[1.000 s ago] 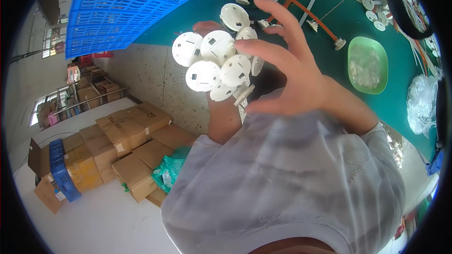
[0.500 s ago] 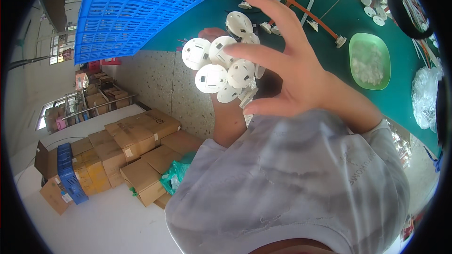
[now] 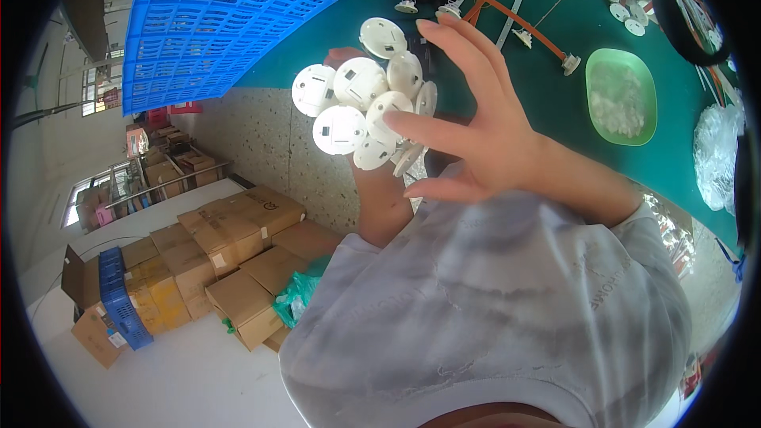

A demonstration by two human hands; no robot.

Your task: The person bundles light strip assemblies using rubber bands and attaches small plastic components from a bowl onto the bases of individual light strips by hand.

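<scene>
A bunch of round white plastic discs (image 3: 359,84), with small slots and holes in their faces, is held up in front of me. My left hand (image 3: 343,56) grips the bunch from behind; most of that hand is hidden by the discs. At the bunch's right side is my right hand (image 3: 487,123), open, fingers spread and thumb apart. One of its fingertips overlaps a lower disc, and I cannot tell whether it touches.
A blue plastic crate (image 3: 230,24) stands at the upper left. On the green table (image 3: 547,103) lie brown and white strips (image 3: 499,0) with white end pieces, a green bowl (image 3: 652,103) of small pale pieces, and a clear plastic bag (image 3: 717,158). Cardboard boxes (image 3: 222,230) are stacked at left.
The bunch of discs has shifted slightly left, and its discs sit at somewhat different angles. My right hand's upper fingers have moved lower and a second one now shows.
</scene>
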